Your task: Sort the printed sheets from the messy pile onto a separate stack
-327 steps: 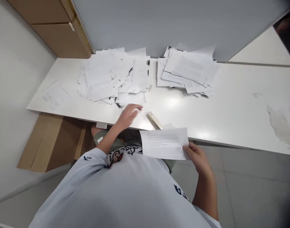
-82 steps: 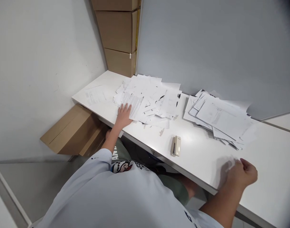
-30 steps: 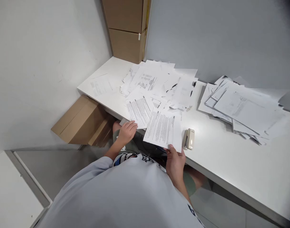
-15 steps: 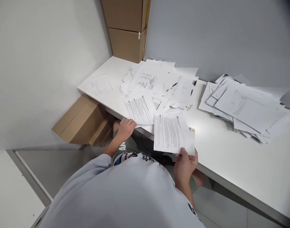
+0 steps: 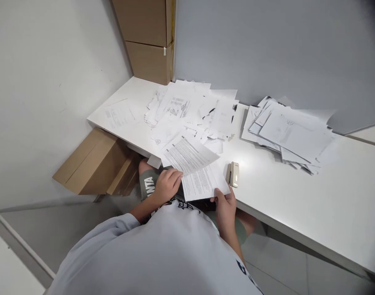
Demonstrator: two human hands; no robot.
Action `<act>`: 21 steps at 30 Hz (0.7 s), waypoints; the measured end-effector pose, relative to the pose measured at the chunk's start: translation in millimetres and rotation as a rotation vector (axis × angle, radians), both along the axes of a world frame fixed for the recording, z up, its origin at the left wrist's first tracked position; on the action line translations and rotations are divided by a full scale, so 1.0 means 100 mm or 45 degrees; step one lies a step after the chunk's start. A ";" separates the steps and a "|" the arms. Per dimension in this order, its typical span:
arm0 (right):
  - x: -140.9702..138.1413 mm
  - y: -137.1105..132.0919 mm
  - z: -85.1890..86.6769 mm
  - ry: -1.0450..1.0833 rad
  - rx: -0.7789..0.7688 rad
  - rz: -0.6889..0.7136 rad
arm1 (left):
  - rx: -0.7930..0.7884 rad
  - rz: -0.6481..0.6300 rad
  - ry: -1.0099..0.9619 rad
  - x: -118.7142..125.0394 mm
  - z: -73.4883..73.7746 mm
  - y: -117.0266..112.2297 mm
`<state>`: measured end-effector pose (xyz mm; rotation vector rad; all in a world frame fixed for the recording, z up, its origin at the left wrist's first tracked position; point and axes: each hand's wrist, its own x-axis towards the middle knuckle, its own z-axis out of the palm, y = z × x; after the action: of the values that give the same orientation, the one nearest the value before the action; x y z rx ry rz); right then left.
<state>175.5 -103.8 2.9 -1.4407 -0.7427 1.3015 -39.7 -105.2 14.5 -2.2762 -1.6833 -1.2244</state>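
Observation:
My left hand [image 5: 168, 185] is closed on the lower corner of a printed sheet [image 5: 187, 153], which slants up over the desk edge. Between thumb and fingers, my right hand [image 5: 225, 203] pinches the lower right corner of another printed sheet [image 5: 202, 182]. The left sheet overlaps the top of the right one. A cream stapler [image 5: 234, 175] lies on the desk just beyond my right hand. Behind the held sheets spreads a loose heap of papers [image 5: 181, 104].
A second paper stack [image 5: 292, 131] sits at the right on the white desk [image 5: 298, 213]. Cardboard boxes [image 5: 148, 59] stand at the back corner, and another cardboard box [image 5: 89, 164] is below the desk's left end. Walls close in at left and back.
My hands have come closer together, bringing the two held sheets from side by side to overlapping. The stapler, mostly covered before, now shows fully. The view has shifted slightly.

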 end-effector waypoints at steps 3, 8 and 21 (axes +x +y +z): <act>-0.15 0.09 -0.01 0.140 -0.009 -0.028 | -0.037 -0.054 0.098 -0.16 -0.05 -0.02; -0.35 0.29 -0.04 0.348 0.098 0.006 | -0.133 -0.228 0.218 -0.18 -0.08 -0.09; -0.10 0.30 -0.01 -0.264 0.430 -0.043 | -0.327 -0.549 0.306 -0.24 -0.17 0.11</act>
<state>165.7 -73.9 1.8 -1.3154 -1.0182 0.9550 -63.6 -94.2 -2.1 -2.9137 -1.3781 -0.7681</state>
